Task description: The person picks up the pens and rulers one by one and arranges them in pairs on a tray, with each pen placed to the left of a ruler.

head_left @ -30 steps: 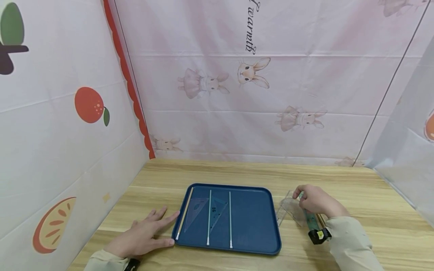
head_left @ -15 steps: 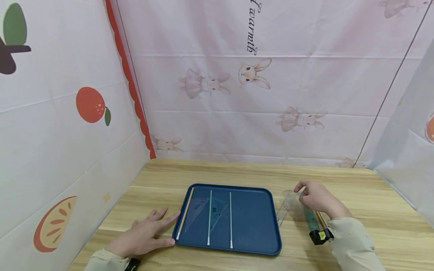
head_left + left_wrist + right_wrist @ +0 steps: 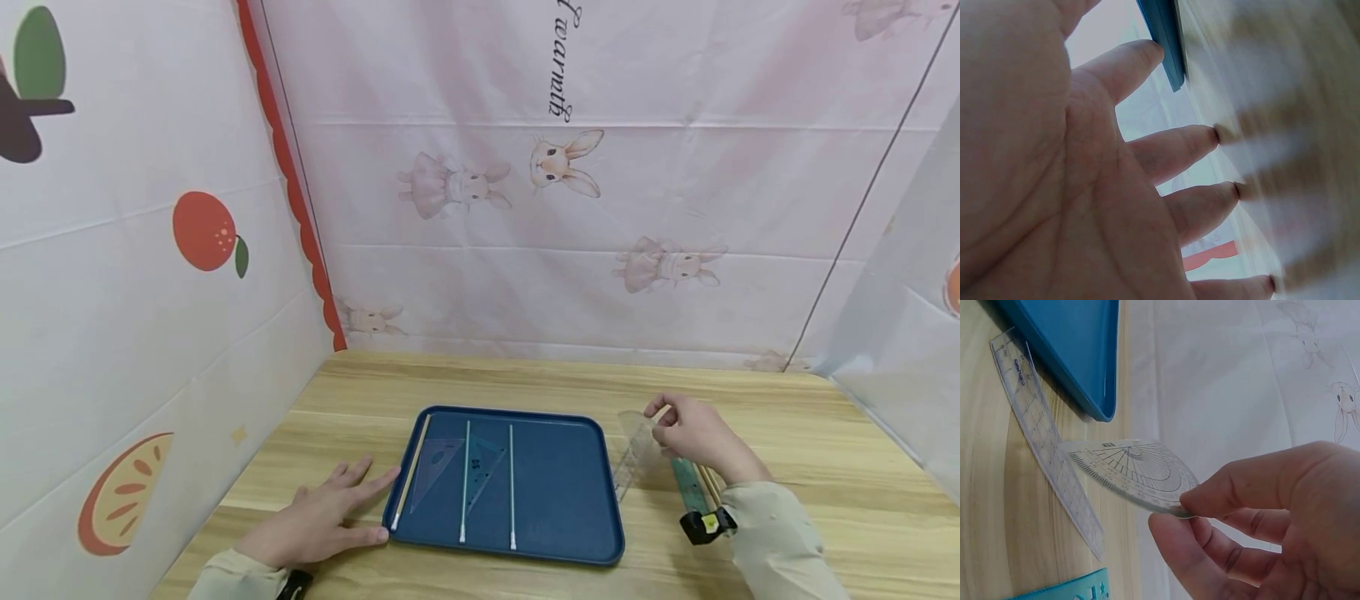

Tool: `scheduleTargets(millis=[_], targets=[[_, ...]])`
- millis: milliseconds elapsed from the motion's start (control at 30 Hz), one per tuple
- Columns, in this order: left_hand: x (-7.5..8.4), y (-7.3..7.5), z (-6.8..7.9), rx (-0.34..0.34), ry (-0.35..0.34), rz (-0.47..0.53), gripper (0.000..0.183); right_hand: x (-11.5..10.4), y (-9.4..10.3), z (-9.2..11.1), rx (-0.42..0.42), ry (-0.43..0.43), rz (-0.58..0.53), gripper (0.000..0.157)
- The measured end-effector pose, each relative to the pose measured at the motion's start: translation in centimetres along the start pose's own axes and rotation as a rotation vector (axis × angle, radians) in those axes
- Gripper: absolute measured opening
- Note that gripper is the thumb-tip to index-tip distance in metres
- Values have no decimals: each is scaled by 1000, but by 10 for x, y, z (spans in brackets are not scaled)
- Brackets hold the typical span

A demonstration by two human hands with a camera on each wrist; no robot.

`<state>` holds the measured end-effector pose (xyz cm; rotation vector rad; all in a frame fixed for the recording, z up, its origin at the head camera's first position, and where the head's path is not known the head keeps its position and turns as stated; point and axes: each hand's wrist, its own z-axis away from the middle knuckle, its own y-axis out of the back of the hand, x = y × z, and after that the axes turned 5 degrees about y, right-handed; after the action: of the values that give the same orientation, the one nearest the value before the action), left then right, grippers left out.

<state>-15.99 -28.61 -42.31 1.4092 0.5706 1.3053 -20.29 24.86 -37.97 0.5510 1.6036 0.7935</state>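
My right hand (image 3: 693,433) pinches a clear protractor (image 3: 1141,472) by its edge between thumb and fingers, raised above the table just right of the tray. Below it a clear ruler (image 3: 1047,437) lies beside the tray's right edge. My left hand (image 3: 322,515) is spread on the table, its index finger and thumb at the left rim of the blue tray (image 3: 566,500). In the tray lie a wooden thin stick with a pale tip (image 3: 411,471), two pale green sticks (image 3: 512,487), a clear set square (image 3: 435,467) and a bluish set square (image 3: 486,467).
A green ruler (image 3: 688,483) and thin wooden sticks (image 3: 708,483) lie on the table under the right wrist, partly hidden by it. A printed cloth wall (image 3: 480,292) closes off the back, with another at the left (image 3: 150,333).
My right hand has lifted the protractor and turned it up, shifting slightly left and away. The green ruler shows more plainly beneath. My left hand and the tray stay where they were.
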Motion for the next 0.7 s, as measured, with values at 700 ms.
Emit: scheduleTargets(millis=[700], targets=[[0, 0, 0, -7, 12, 10, 87, -11, -15, -5, 49, -16, -130, 36]])
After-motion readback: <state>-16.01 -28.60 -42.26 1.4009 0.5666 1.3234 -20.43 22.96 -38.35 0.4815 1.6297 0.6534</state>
